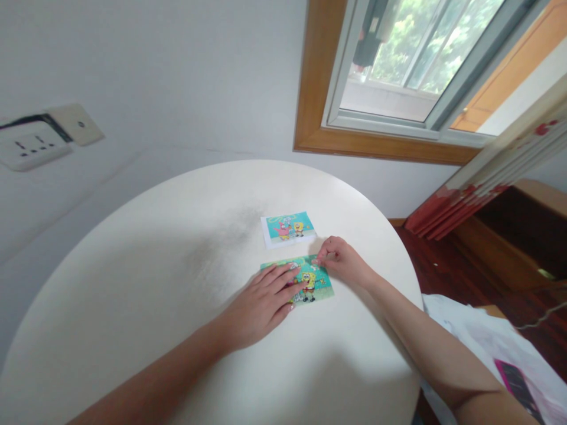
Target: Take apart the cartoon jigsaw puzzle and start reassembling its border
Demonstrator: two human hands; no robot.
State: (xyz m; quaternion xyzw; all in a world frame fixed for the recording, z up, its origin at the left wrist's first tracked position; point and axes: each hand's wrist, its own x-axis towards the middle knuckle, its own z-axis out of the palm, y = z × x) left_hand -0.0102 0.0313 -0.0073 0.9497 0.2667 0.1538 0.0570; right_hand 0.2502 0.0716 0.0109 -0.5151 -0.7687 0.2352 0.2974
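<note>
Beyond, toward surface's [133,265] far edge: white-bordered card [289,229]. Covering sideways-long teal cartoon sheet [316,283] with spread left hand [268,295]; pinching something indistinct with right hand [343,261].

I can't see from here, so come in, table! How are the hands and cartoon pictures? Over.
Left hand: spread on the nearer cartoon picture, hiding part. Right hand: at its upper right corner, grip unclear. White-edged picture: lying just beyond.

A bright, wood-framed window [405,82] breaks the white wall [199,77].
</note>
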